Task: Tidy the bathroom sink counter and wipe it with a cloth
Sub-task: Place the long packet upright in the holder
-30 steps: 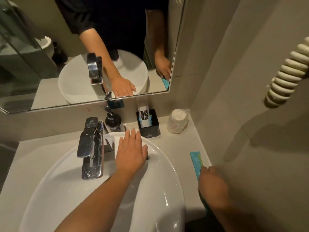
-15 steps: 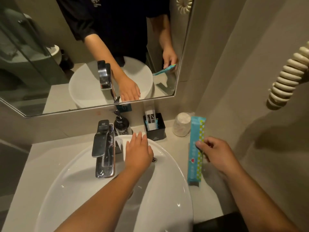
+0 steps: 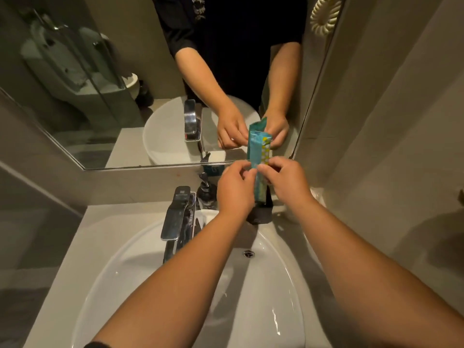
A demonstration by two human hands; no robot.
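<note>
A long teal packet [image 3: 259, 151] with a dotted yellow strip stands upright between both hands, its lower end down in the black holder box [image 3: 261, 212] at the back of the counter. My left hand [image 3: 234, 189] pinches the packet's left edge and my right hand [image 3: 283, 182] pinches its right edge, above the back rim of the white sink basin [image 3: 273, 297]. What else the holder box contains is hidden by my hands. No cloth is in view.
A chrome tap [image 3: 177, 217] stands at the basin's back left, with a dark soap pump bottle [image 3: 207, 192] behind it. A clear wrapped cup [image 3: 316, 194] peeks out behind my right wrist. A mirror [image 3: 125, 96] hangs above; a coiled cord [image 3: 324, 16] hangs at upper right.
My right hand lifted the teal packet off the counter's right side and carried it to the holder box. My left hand left the basin rim and took hold of the packet too.
</note>
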